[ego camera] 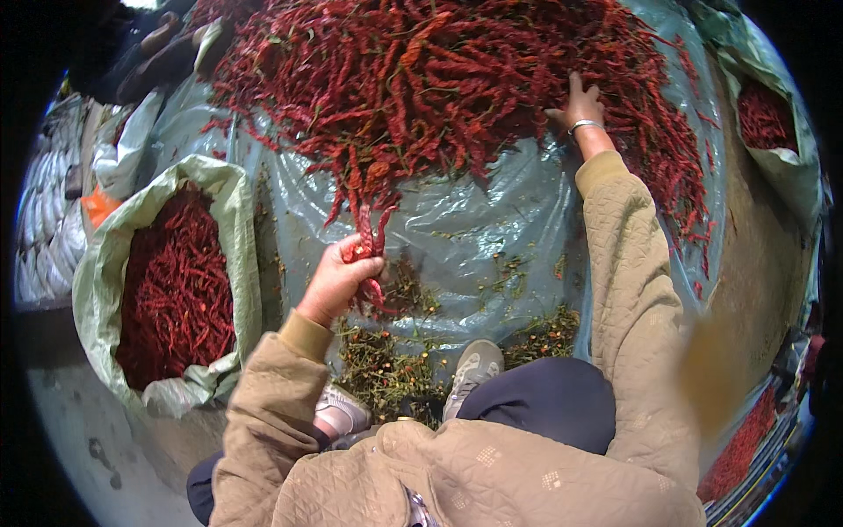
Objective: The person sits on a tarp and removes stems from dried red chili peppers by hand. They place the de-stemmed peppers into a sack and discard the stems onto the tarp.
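A large heap of dried red chili peppers (pixel 421 79) lies before me on a clear plastic sheet (pixel 474 217). Several chili peppers (pixel 373 230) stick out above and below the fist of my left hand (pixel 342 270), just below the heap's near edge. My right hand (pixel 582 105), with a bracelet (pixel 585 125) at the wrist, reaches out to the right part of the heap. Its fingers are spread over the peppers, and no pepper shows in its grasp. Cut-off green stems (pixel 388 362) litter the sheet around my shoes.
At the left stands an open woven sack (pixel 247 263) of red chilies. Another sack (pixel 784 171) with chilies is at the far right. A person's dark-clothed leg (pixel 155 66) shows at upper left. More red chilies (pixel 741 448) lie at lower right.
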Action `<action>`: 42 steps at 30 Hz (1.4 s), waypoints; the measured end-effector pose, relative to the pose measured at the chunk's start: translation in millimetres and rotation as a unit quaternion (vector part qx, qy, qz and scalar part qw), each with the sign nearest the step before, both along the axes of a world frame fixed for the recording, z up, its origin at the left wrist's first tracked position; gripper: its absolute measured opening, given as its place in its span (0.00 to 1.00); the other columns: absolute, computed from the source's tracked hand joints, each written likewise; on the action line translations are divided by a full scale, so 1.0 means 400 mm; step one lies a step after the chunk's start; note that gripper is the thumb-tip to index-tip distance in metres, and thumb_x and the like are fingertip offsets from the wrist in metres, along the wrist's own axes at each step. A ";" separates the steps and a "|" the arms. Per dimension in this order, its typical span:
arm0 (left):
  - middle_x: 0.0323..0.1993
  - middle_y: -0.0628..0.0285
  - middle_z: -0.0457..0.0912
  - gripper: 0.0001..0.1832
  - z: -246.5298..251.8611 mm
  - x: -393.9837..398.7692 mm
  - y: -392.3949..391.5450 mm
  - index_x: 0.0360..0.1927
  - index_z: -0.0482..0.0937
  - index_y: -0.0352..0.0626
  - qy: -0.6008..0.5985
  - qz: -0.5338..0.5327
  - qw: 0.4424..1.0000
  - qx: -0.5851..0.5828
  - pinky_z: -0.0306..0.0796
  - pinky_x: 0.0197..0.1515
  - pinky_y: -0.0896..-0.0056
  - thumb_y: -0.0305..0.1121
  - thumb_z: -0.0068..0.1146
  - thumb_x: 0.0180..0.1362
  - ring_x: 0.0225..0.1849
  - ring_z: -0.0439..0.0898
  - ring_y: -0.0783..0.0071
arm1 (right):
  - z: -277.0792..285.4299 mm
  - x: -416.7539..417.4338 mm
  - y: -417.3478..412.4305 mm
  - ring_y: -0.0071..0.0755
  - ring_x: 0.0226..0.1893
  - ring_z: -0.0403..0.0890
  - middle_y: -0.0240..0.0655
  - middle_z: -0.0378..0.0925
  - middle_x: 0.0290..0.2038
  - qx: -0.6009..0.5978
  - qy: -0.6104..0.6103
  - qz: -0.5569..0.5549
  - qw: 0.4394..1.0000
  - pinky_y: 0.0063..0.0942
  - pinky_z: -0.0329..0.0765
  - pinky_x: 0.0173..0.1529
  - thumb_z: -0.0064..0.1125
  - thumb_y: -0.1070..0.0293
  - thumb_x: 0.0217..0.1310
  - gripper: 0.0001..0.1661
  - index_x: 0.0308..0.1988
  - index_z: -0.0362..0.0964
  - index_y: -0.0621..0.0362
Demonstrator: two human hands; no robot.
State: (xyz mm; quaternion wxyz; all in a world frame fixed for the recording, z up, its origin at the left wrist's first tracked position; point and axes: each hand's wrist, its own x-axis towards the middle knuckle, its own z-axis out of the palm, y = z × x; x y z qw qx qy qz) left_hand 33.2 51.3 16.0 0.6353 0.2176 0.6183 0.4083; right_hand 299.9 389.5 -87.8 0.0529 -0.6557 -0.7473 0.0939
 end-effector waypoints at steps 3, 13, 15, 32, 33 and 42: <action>0.23 0.70 0.72 0.08 0.082 -0.103 0.004 0.35 0.72 0.38 0.090 -0.092 0.991 -0.040 0.71 0.19 0.81 0.22 0.53 0.49 0.21 0.71 0.84 | -0.055 0.011 -0.001 0.62 0.41 0.72 0.56 0.62 0.47 0.032 0.029 -0.006 0.999 0.47 0.72 0.42 0.57 0.68 0.44 0.33 0.53 0.58 0.46; 0.26 0.54 0.75 0.11 0.285 -0.561 -0.231 0.34 0.70 0.31 0.609 -0.148 0.778 0.051 0.67 0.34 0.69 0.23 0.53 0.46 0.29 0.74 0.69 | 0.217 -0.017 -0.397 0.48 0.33 0.73 0.45 0.70 0.31 0.021 0.262 0.156 0.952 0.34 0.72 0.39 0.56 0.78 0.40 0.20 0.40 0.69 0.54; 0.29 0.47 0.74 0.11 0.256 -0.631 -0.301 0.36 0.70 0.33 0.668 -0.145 0.730 -0.007 0.67 0.35 0.64 0.24 0.52 0.47 0.32 0.74 0.52 | 0.294 -0.041 -0.450 0.45 0.34 0.74 0.43 0.70 0.33 0.035 0.265 0.200 0.943 0.32 0.72 0.39 0.57 0.78 0.43 0.18 0.40 0.69 0.56; 0.22 0.61 0.72 0.12 0.188 -0.851 -0.155 0.30 0.73 0.34 0.641 -0.178 0.721 0.192 0.64 0.30 0.76 0.36 0.53 0.55 0.25 0.68 0.79 | 0.435 -0.098 -0.572 0.27 0.23 0.77 0.37 0.76 0.22 -0.390 0.073 0.261 0.880 0.26 0.74 0.30 0.58 0.63 0.51 0.14 0.33 0.72 0.63; 0.21 0.64 0.72 0.12 0.197 -0.766 -0.084 0.30 0.73 0.35 0.601 -0.211 0.741 0.212 0.64 0.29 0.77 0.35 0.52 0.55 0.25 0.67 0.82 | 0.399 -0.147 -0.596 0.26 0.23 0.76 0.36 0.75 0.20 -0.408 0.056 0.229 0.882 0.25 0.73 0.29 0.57 0.63 0.52 0.13 0.30 0.72 0.63; 0.20 0.55 0.73 0.07 -0.119 -0.375 -0.037 0.26 0.73 0.35 0.252 -0.497 0.797 0.231 0.68 0.29 0.68 0.29 0.57 0.49 0.23 0.70 0.72 | -0.012 -0.381 -0.988 0.44 0.29 0.73 0.41 0.72 0.28 -0.163 0.128 0.133 0.969 0.35 0.71 0.34 0.66 0.62 0.39 0.18 0.27 0.65 0.60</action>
